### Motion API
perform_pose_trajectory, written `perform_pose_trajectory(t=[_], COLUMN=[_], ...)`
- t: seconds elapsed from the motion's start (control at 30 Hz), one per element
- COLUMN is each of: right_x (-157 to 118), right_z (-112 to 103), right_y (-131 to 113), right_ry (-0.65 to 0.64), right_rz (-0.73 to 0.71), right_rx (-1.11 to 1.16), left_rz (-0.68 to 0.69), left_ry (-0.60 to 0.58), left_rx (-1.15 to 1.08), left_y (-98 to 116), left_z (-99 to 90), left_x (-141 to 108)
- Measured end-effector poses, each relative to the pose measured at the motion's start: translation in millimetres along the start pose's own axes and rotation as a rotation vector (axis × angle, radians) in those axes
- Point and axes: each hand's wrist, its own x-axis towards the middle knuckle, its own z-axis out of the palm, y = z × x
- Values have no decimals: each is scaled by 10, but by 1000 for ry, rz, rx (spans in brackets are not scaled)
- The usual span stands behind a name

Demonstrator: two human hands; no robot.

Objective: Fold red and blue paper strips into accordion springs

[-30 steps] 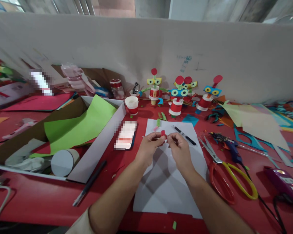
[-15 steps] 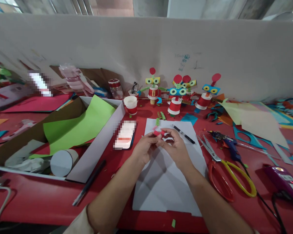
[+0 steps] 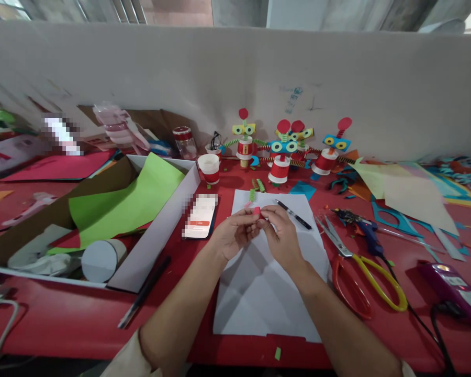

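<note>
Between your left hand (image 3: 232, 238) and right hand (image 3: 281, 235) the small piece (image 3: 256, 211) shows pinkish red, above a white sheet (image 3: 267, 303), with red-and-yellow-handled scissors (image 3: 345, 253) right of both.

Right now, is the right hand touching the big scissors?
Apart. The head view shows it plainly: white paper lies visible between the right hand and the scissors.

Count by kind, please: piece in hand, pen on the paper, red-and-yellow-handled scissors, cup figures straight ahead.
Small red piece between the fingers: 1
Black-and-silver pen on the white paper: 1
Metal scissors, red and yellow handles: 1
Red-and-white paper-cup figures: 4
Total: 7
</note>
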Motion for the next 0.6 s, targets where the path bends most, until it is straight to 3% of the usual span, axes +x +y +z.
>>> perform_pose_trajectory(t=[0.37,0.6], right_x=[-8,-10], right_z=[-7,-3], right_y=[-26,-44], right_ry=[65,55], right_rz=[5,134], right_rx=[-15,51], left_rz=[33,44], left_ry=[-62,-44], left_rx=[80,66], left_y=[33,34], left_z=[-44,-38], left_x=[-5,4])
